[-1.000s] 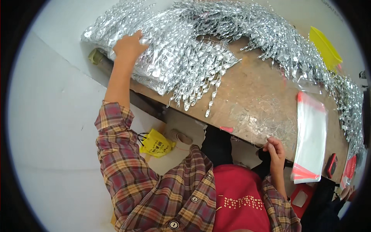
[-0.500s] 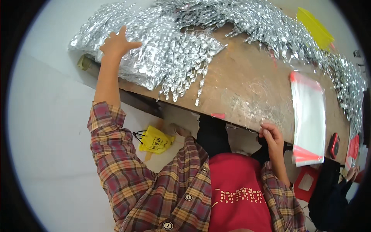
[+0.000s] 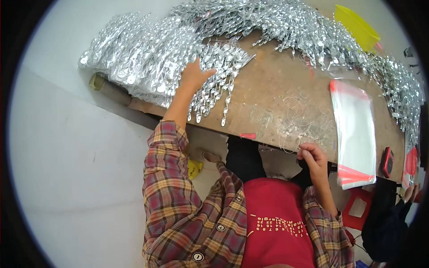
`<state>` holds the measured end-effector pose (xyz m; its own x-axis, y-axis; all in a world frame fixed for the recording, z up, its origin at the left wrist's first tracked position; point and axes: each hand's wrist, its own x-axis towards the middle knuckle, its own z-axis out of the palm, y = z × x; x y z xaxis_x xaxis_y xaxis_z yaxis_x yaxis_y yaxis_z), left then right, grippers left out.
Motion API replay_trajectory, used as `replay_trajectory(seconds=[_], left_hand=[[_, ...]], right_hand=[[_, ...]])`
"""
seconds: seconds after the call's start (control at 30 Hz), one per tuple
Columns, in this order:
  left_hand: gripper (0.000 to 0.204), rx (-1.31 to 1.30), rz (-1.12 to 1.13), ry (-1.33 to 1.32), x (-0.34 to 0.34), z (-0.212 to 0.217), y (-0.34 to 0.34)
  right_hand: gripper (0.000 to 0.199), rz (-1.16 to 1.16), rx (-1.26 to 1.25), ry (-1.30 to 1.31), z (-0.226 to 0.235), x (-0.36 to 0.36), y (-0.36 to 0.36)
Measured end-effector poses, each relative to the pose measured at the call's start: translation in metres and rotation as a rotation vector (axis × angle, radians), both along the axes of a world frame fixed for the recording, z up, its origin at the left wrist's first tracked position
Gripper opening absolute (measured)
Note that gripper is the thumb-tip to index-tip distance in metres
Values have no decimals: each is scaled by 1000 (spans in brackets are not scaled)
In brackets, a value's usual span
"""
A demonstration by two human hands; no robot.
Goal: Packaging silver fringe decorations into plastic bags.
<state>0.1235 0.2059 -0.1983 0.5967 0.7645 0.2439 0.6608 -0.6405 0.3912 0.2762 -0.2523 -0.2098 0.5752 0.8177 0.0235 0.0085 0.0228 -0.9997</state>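
Note:
My left hand (image 3: pixel 196 77), fingers spread, rests on a thick pile of shiny silver twisted strands (image 3: pixel 138 56) at the table's left end. Several strand ends with rounded tips (image 3: pixel 223 107) hang loose toward the near edge. Close to my body, my right hand (image 3: pixel 315 158) is closed in a pinch at the table edge. A thin pale thread (image 3: pixel 284 145) loops up to its fingertips. More tangled thread (image 3: pixel 308 127) lies on the wood just beyond that hand.
The brown table (image 3: pixel 263 89) curves rightward, with more silver strands (image 3: pixel 295 27) heaped along its far side. Clear plastic bags with red ends (image 3: pixel 356 134) lie at right, near a red-and-black device (image 3: pixel 387 162). A yellow bin (image 3: pixel 357 27) stands beyond. A person's dark sleeve (image 3: pixel 380 228) shows at lower right.
My left hand has moved right and nearer across the silver pile, its fingers still spread. My right hand stays pinched at the table edge. The view has shifted slightly.

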Motion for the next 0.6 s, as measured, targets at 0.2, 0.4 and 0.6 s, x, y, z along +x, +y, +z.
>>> replay_trajectory(seconds=[0.2,0.4,0.6], left_hand=[[98,-5,-32,66,8,-12,-22],[96,-150,-117,141,34,11,-84],[98,-200,-65,95,62,5,-127]], right_hand=[[21,-72,-44,74,-8,8,-11],[24,-76,-106,-36,-1,27,3],[28,-93,-390,-798,29,110,53]])
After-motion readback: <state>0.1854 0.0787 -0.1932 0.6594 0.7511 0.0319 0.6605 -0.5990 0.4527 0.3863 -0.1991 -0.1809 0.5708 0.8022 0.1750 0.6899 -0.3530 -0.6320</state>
